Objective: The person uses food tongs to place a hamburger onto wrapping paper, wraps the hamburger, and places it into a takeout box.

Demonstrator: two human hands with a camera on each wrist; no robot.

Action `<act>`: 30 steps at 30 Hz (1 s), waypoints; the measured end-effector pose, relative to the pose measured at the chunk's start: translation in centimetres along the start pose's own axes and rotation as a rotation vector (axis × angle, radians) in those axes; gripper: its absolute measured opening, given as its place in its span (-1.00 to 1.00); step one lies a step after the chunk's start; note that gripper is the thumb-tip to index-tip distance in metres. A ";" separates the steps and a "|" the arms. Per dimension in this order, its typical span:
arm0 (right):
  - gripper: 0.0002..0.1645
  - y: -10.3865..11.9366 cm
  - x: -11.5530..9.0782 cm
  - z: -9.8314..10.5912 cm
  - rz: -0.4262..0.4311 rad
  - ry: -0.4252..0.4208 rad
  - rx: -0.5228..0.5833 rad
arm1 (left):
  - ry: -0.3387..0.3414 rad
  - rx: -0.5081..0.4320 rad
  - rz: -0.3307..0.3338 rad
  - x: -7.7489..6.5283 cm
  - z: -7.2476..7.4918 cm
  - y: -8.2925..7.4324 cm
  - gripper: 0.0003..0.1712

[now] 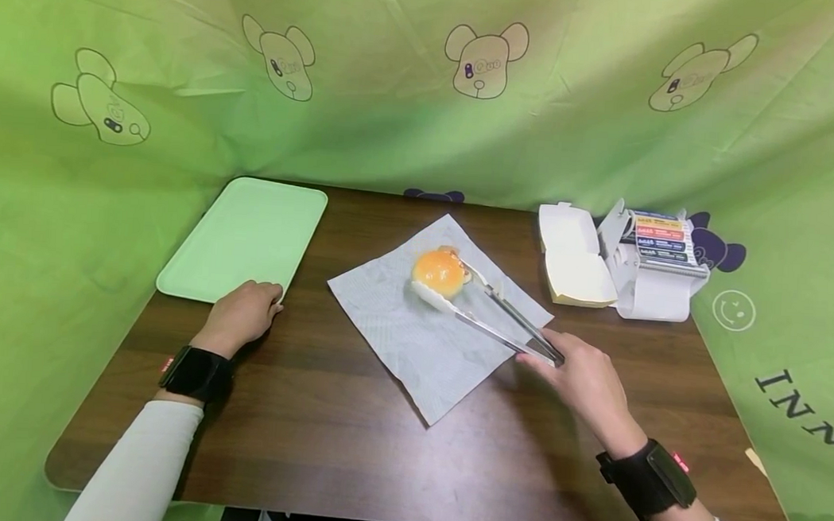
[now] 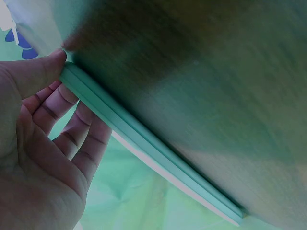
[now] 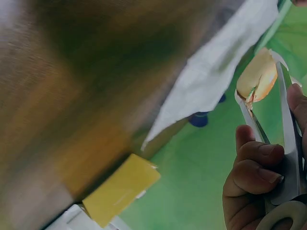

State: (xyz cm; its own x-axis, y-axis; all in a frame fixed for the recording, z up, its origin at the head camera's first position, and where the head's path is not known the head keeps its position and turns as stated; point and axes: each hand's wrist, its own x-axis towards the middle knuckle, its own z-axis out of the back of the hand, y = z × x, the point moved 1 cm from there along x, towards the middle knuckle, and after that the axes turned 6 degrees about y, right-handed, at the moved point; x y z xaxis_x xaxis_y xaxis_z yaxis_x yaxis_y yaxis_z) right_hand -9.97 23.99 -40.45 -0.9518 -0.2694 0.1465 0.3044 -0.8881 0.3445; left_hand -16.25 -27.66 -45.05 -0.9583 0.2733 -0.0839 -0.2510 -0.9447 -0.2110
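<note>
My right hand (image 1: 585, 378) holds a pair of metal tongs (image 1: 501, 341) with pale tips. Between those tips is a small filled bun (image 1: 439, 271), glossy orange-brown on top. It is over a white paper sheet (image 1: 419, 348), and in the right wrist view the bun (image 3: 257, 76) appears raised off the paper. At the left, a light green tray (image 1: 246, 234) lies on the table. My left hand (image 1: 241, 317) grips its near right corner; in the left wrist view the thumb and fingers lie on either side of the tray's rim (image 2: 144, 143).
The brown wooden table (image 1: 375, 473) carries an open white box (image 1: 578, 258) at the back right, its outside yellow. Beside it stands a white dispenser (image 1: 656, 263) with colored labels and a roll. A green printed curtain (image 1: 376, 114) hangs behind.
</note>
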 end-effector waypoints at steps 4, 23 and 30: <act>-0.40 -0.5 -0.2 -0.8 0.004 0.008 -0.018 | 0.011 -0.001 0.005 -0.1 -0.1 0.1 -0.68; -0.38 -1.3 -1.1 -1.6 -0.009 -0.023 -0.038 | -0.009 -0.007 0.010 -0.1 0.0 0.3 -0.66; -0.22 -1.6 -1.4 -2.1 -0.068 0.007 -0.039 | -0.003 -0.012 0.024 -0.1 0.1 0.1 -0.68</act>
State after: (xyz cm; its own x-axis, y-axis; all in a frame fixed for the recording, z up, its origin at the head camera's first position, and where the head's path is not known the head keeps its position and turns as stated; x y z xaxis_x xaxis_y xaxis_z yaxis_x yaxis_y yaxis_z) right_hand -9.15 24.96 -43.16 -0.9705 -0.2109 0.1172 0.2378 -0.9182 0.3167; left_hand -16.21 -27.82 -45.01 -0.9644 0.2500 -0.0863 -0.2262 -0.9488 -0.2206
